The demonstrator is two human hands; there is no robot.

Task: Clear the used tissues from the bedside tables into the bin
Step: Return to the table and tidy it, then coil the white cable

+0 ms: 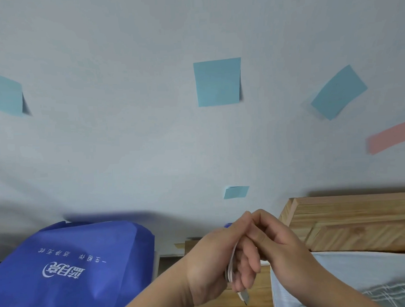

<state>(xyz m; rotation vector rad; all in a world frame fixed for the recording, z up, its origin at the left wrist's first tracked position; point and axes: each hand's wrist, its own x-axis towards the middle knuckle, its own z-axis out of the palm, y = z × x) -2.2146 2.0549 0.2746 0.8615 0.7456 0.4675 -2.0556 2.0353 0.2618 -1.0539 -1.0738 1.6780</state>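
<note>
Fingers (246, 272) of the left hand (212, 261) are found curled round a thin white item (232, 253), possibly tissue; its kind cannot be confirmed. Fingers of the right hand (282, 242) are curled against them, grasp undetermined. A blue bag (70, 268) is noted lower left.

left hand (212, 256) curled round thin white item (230, 265); right hand (278, 240) curled against left.

Your left hand (212, 261) hides most of the thin white item (230, 260) it grips; you cannot tell what it is. The blue printed bag (74, 268) is cut off bottom-left.
</note>
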